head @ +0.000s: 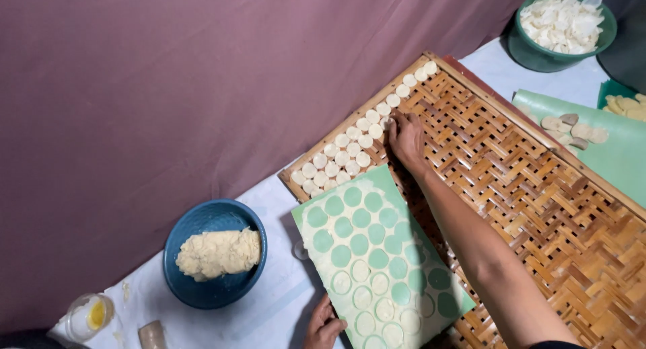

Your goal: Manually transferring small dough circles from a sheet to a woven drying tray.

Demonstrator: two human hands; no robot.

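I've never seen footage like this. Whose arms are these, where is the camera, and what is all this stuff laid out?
There is no machine here: the picture comes from a camera worn on a person's head, looking down at their own two bare hands. The right hand reaches out to a woven bamboo tray and touches the rows of small pale dough discs at its far corner; whether it pinches one I cannot tell. The left hand steadies the near edge of a green sheet of rolled dough with round holes where discs were cut, some discs remaining in place. Beside it stands a blue bowl with a lump of dough. A green bowl of white chips stands further off.
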